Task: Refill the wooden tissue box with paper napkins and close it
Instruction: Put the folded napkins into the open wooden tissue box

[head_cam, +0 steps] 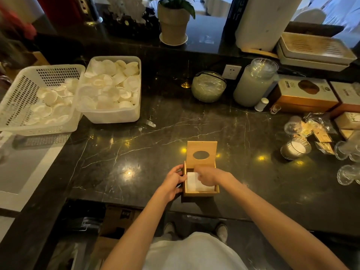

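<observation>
The right hand is inside the open top of the wooden tissue box, fingers curled together on the white paper napkins; whether it pinches them or only presses them down cannot be told. The left hand lies flat against the left wall of the box, fingers wrapped around that edge and steadying it, not closed on anything else.

The napkins lie directly beneath the right hand, filling the left and near part of the box, their top sheet close to level with the rim. Behind the box, on the side away from the person, the lid with its oval slot stands tilted up and back, apparently joined along the far edge of the box. Its long axis runs away from the person, so closing probably means swinging it toward the body and down over the napkins.

The right hand is the nearer one to the lid, just in front of its lower edge. The box sits near the front edge of the dark marble table, well apart from the white basket far to its left.
</observation>
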### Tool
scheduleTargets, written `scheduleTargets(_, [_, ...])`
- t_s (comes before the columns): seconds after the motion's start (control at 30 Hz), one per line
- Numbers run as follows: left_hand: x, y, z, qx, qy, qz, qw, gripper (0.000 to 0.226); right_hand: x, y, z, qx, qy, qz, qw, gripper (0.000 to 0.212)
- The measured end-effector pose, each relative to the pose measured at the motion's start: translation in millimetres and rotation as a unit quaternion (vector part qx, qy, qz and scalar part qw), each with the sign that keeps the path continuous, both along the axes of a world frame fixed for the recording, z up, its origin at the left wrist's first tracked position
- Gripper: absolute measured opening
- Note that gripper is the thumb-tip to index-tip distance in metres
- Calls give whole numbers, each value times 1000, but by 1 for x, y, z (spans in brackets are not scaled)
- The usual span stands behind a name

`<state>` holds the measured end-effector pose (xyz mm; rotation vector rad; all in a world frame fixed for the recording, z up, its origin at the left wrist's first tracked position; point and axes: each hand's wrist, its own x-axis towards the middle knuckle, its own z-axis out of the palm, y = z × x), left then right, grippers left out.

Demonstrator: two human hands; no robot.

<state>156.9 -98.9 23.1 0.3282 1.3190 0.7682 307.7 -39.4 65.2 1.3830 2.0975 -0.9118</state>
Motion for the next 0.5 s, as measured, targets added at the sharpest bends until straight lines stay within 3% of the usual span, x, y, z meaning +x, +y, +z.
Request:
scheduleTargets(0.23, [-1,4,-2,-3,9,0,1000,55,-13,-3,-17,-42,-53,-13,998,37])
scheduleTargets(0.5, [1,4,-4,3,19,-6,1000,53,-17,4,-34,-65,-19,-92,993,41])
